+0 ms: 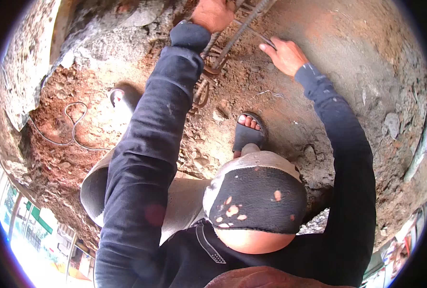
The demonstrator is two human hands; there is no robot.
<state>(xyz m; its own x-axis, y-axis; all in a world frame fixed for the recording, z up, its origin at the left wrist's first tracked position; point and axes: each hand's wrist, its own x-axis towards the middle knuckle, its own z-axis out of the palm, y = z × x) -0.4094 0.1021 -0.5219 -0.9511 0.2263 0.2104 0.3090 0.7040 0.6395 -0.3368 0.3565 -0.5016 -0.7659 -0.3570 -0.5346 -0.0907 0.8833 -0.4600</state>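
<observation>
A bundle of rusty rebar (239, 36) with bent stirrups (211, 70) runs diagonally over the ground at the top centre. At the top edge my left hand (212, 14) is closed around the rebar; its fingertips are partly hidden. To the right of the bundle, my right hand (286, 55) grips the near end of a thin metal rod (257, 34) between thumb and fingers. The rod's other end reaches the rebar close to my left hand; what it touches there is too small to tell.
Loose wire (73, 126) lies curled on reddish soil at the left, and a short wire piece (269, 93) lies right of centre. My sandalled foot (250, 129) stands beside the rebar. A rough concrete wall (29, 62) rises at the left; stones (391, 126) lie at the right.
</observation>
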